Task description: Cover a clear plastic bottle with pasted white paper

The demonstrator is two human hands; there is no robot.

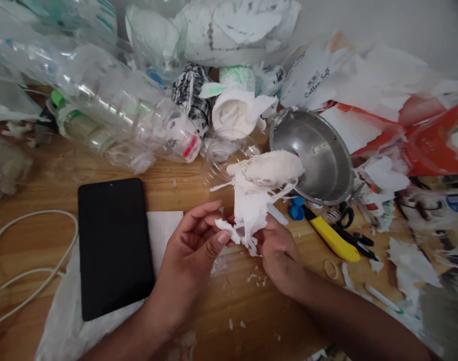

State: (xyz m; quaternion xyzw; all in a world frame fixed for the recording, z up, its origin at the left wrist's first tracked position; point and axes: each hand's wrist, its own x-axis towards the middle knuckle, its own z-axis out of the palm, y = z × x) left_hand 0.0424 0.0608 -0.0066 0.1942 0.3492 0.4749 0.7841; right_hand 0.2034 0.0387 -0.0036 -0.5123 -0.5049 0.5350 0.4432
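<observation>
Your left hand (194, 240) pinches torn white paper (251, 210) at its 8 o'clock corner. Your right hand (282, 254) meets the paper's 4 o'clock side; its fingertips are hidden, so I cannot tell its grip. From the paper, a rough off-white lump (272, 168) is at 12 o'clock, a metal bowl (319, 153) between 1 and 2, a black tablet (114, 245) at 9.

We make out what looks like "Cottony Soft" on the white wrapper (307, 75) towards the back right, beneath small characters too blurred to read.
</observation>
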